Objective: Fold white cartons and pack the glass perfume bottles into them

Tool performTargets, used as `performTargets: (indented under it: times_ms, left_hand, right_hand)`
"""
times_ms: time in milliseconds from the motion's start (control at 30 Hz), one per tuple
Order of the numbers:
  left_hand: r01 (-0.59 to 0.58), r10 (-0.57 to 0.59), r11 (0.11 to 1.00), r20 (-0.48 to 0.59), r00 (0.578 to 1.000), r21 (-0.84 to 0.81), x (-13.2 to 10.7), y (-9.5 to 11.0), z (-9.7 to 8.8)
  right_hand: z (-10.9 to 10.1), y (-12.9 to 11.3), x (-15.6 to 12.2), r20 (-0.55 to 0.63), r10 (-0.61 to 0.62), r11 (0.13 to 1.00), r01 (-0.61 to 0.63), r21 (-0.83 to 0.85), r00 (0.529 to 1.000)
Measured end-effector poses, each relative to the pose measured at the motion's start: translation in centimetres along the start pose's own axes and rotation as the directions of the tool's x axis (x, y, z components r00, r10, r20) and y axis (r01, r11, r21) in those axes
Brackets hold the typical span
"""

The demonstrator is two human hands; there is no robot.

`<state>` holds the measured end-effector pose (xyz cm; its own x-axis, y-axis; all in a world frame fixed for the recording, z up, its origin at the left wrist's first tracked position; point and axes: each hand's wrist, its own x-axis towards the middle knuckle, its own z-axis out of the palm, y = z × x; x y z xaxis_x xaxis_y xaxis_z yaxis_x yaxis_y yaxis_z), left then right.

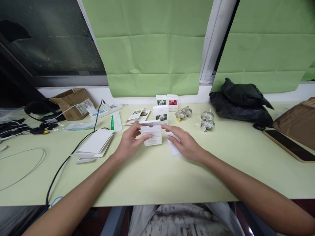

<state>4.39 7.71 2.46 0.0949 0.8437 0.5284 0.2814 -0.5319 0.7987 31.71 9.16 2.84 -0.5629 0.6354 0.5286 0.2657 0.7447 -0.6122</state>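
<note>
My left hand [130, 142] grips a small white carton [153, 136] with printed text on the side facing me, thumb in front and fingers behind. A notched top edge shows on this carton, and its inside is hidden. Fingers stretched and parted, my right hand [183, 142] reaches to the carton's upper right corner; whether it touches is hard to tell. A white folded piece [173, 148] shows below and beside the right hand, partly covered by it. Just behind stands another white carton [161, 114] with a white flower picture.
Two flower-printed boxes [167, 102] stand by the wall. Ornate glass bottles [207, 119] sit to their right. Flat white cartons [94, 144] and a black cable [66, 160] lie at left. A black plastic bag [242, 103] and a phone [290, 146] are at right.
</note>
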Motion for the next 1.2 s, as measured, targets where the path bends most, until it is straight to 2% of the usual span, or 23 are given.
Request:
performTargets:
  times_ms: [133,300,633,867,933,1100,1200]
  left_hand:
    - [0.049,-0.052,0.998,0.068,0.996,0.047,-0.3,0.0,0.1]
    - [0.082,-0.086,0.995,0.067,0.994,0.058,-0.4,-0.2,0.1]
    - [0.070,-0.082,0.990,0.090,0.993,0.124,-1.0,-0.8,0.5]
    - [-0.046,0.032,0.958,0.054,0.998,0.283,-1.6,-1.2,0.6]
    - [-0.028,0.015,0.969,0.055,0.998,0.245,-1.5,-1.2,0.8]
    - [0.129,-0.130,0.991,0.087,0.988,0.020,-0.7,-1.1,1.3]
    - [0.125,-0.125,0.992,0.073,0.989,0.014,-0.6,-0.8,1.5]
  right_hand:
    - [0.3,0.5,-0.1,0.022,-0.005,0.998,0.006,-0.060,1.000]
    - [0.3,0.5,0.0,0.056,0.001,0.999,0.002,-0.049,0.998]
    - [-0.7,0.1,0.2,0.135,-0.009,0.995,0.023,-0.099,0.991]
    - [-1.0,-0.2,0.0,0.105,-0.079,0.992,0.088,-0.089,0.991]
    - [-1.0,-0.1,0.1,0.103,-0.067,0.993,0.077,-0.091,0.992]
    - [-0.7,0.5,0.3,0.120,0.008,0.995,0.005,-0.104,0.993]
    - [-0.7,0.9,0.4,0.115,0.017,0.994,-0.004,-0.112,0.993]
